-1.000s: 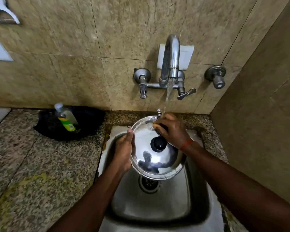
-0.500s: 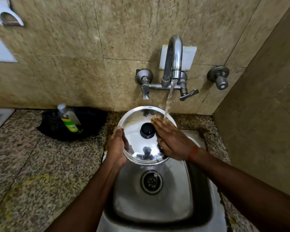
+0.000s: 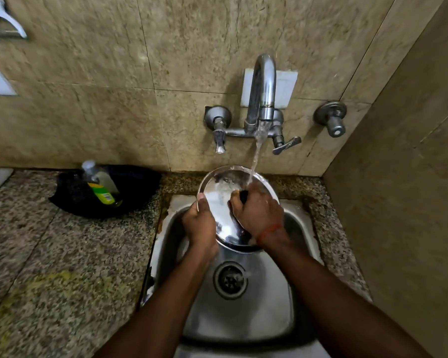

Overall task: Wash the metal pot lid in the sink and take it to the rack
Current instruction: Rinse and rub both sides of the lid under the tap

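Shiny silver lid (image 3: pixel 219 193); speckled brown counter (image 3: pixel 62 254); mottled beige wall (image 3: pixel 88 112); green-labelled bottle (image 3: pixel 102 188).

lid knob (image 3: pixel 243 195): mostly under right hand (image 3: pixel 259 216) | wall holder (image 3: pixel 3 25): cut at left edge

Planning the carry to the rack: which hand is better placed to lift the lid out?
Right, probably. The right hand grips the black knob at the centre of the lid, a one-handed hold; the left hand only pinches the left rim. The rack is not in view.
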